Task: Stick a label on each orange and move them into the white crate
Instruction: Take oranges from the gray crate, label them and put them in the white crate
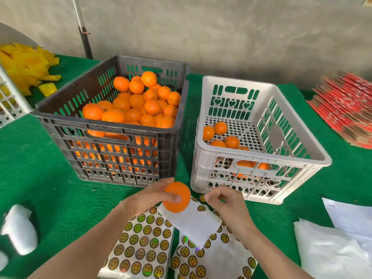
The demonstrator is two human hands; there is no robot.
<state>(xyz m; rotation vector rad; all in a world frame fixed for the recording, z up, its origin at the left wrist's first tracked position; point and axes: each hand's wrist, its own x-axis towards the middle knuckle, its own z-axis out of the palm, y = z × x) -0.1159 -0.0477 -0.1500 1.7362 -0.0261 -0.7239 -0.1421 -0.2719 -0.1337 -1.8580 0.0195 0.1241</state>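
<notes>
My left hand [149,198] grips one orange [177,197] just above the label sheets, in front of the gap between the two crates. My right hand [223,202] hovers just right of it, fingers curled and thumb pinched against forefinger; whether a label sits in the pinch I cannot tell. Sheets of round gold labels [145,242] lie under both hands, partly covered by a white backing paper [193,222]. The black crate [112,125] on the left is heaped with oranges [136,101]. The white crate [261,158] on the right holds several oranges [221,135] along its left side.
Green felt [40,178] covers the table. Yellow packaging [26,67] and another white crate's corner [10,101] lie far left, a red stack [346,113] far right. White foam nets [20,228] sit near left; white bags and a paper [338,242] near right.
</notes>
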